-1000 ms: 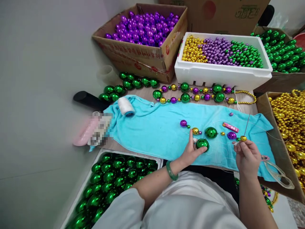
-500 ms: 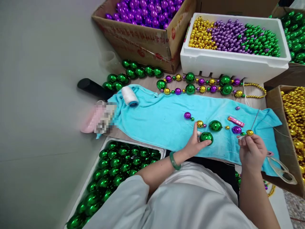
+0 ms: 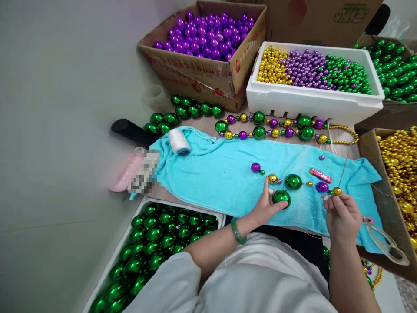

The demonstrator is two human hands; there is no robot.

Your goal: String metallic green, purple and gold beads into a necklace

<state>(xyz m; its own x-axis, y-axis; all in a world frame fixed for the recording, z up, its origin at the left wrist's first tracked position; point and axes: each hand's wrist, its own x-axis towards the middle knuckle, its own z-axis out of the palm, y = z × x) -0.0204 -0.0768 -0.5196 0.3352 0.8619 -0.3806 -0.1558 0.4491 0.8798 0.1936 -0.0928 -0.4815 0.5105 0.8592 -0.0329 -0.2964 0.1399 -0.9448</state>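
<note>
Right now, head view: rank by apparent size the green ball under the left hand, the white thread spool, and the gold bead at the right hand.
1. white thread spool
2. green ball, close to the spool; nearer the camera, so unsure
3. gold bead, clearly smallest

We wear a pale grey-white top with short sleeves; the loose left sleeve (image 3: 166,284) ends above the elbow, and the cloth lies in soft folds across the near middle of the scene. Both forearms are bare down to the hands. On the left wrist sits a smooth, rounded green bangle (image 3: 237,231), jade-like and slightly glossy. The left hand (image 3: 262,208) and right hand (image 3: 342,217) carry no gloves.
</note>
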